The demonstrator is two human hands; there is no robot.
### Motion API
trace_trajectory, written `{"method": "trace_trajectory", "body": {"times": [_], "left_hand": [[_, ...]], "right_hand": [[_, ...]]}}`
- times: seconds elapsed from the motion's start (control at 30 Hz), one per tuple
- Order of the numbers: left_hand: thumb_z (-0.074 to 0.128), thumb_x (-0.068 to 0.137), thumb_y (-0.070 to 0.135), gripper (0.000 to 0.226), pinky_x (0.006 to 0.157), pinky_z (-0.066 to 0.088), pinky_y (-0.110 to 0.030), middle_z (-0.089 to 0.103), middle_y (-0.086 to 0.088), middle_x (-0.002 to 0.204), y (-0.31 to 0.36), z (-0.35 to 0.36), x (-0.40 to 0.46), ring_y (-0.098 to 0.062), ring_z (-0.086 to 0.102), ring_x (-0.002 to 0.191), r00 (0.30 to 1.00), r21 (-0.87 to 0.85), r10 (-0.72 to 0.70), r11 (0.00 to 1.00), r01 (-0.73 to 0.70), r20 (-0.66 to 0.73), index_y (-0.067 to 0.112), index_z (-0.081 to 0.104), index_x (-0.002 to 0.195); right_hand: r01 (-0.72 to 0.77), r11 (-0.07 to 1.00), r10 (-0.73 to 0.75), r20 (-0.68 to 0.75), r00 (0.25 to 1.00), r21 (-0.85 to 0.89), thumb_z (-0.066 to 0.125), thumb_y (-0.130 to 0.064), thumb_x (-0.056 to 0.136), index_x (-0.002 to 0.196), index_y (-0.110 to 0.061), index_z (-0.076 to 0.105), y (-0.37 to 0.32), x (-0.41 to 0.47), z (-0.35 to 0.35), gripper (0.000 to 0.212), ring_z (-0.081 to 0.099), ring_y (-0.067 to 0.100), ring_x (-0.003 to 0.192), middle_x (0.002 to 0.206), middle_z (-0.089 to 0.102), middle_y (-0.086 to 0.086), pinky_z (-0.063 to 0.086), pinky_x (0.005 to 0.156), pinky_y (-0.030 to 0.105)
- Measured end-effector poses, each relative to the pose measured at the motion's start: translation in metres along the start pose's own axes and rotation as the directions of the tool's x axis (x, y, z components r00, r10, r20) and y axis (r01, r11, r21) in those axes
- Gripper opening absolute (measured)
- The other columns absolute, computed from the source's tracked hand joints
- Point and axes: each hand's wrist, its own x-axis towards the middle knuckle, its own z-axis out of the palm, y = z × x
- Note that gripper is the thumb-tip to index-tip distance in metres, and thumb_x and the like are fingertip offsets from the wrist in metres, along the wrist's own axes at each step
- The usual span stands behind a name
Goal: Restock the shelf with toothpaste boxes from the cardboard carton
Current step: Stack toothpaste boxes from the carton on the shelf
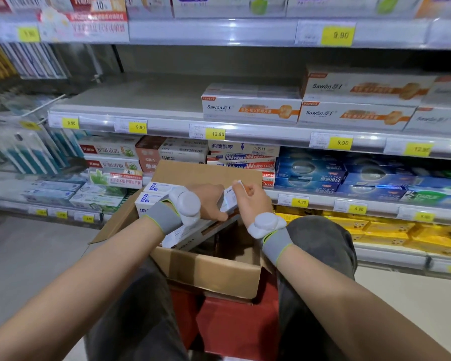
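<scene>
An open brown cardboard carton (214,269) sits between my knees, with several white toothpaste boxes (156,194) stacked inside at its left. My left hand (208,201) and my right hand (253,201) both grip one white and orange toothpaste box (229,198), held tilted over the carton's middle. The shelf (130,100) in front at chest height has a bare left half. On its right half lie matching white and orange Sawon boxes (250,108), some stacked two high.
The lower shelf (323,201) behind the carton is packed with mixed toothpaste boxes, white, red and blue. Yellow boxes fill the bottom row at right. A red stool or crate (240,327) lies under the carton. Hanging toothbrush packs (16,149) stand at far left.
</scene>
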Motion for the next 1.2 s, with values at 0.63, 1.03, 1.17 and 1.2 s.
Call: {"method": "trace_trajectory", "body": {"times": [0.63,1.03,1.17,1.2], "left_hand": [[0.051,0.091,0.043,0.048,0.093,0.045,-0.036,0.055,-0.001,0.13,-0.011,-0.044,0.009,-0.023,0.05,0.121,0.774,-0.189,-0.061,0.979,-0.077,-0.63,0.016,0.045,0.131],[0.055,0.089,0.043,0.082,0.119,0.009,-0.037,0.012,-0.01,0.157,-0.037,-0.068,0.025,-0.026,0.01,0.145,0.595,-0.343,-0.278,0.939,0.005,-0.754,0.005,0.012,0.148],[0.059,0.089,0.036,0.09,0.118,0.013,-0.034,0.006,-0.008,0.158,-0.035,-0.079,0.027,-0.024,0.007,0.146,0.636,-0.577,-0.384,0.808,-0.119,-0.669,0.005,0.0,0.149],[0.059,0.09,0.034,0.088,0.118,0.014,-0.034,0.006,-0.007,0.159,-0.034,-0.081,0.028,-0.023,0.008,0.146,0.651,-0.615,-0.392,0.775,-0.149,-0.651,0.005,-0.001,0.149]], "right_hand": [[-0.096,0.827,0.253,-0.214,0.944,0.555,0.054,-0.058,0.081,0.071,-0.013,0.06,-0.049,0.054,-0.043,0.046,0.059,0.03,0.078,0.081,0.059,0.01,0.052,0.087,0.052],[-0.06,0.715,0.334,-0.265,0.904,0.697,0.053,-0.063,0.074,0.074,-0.023,0.048,-0.076,0.088,-0.074,0.04,0.059,0.02,0.079,0.084,0.059,0.002,0.054,0.08,0.037],[-0.039,0.693,0.339,-0.277,0.899,0.72,0.052,-0.055,0.082,0.079,-0.018,0.05,-0.086,0.093,-0.083,0.037,0.052,0.015,0.068,0.077,0.053,-0.001,0.054,0.068,0.033],[-0.028,0.701,0.332,-0.291,0.897,0.713,0.052,-0.054,0.083,0.087,-0.016,0.051,-0.089,0.091,-0.084,0.039,0.051,0.014,0.069,0.078,0.052,-0.001,0.054,0.067,0.033]]}}
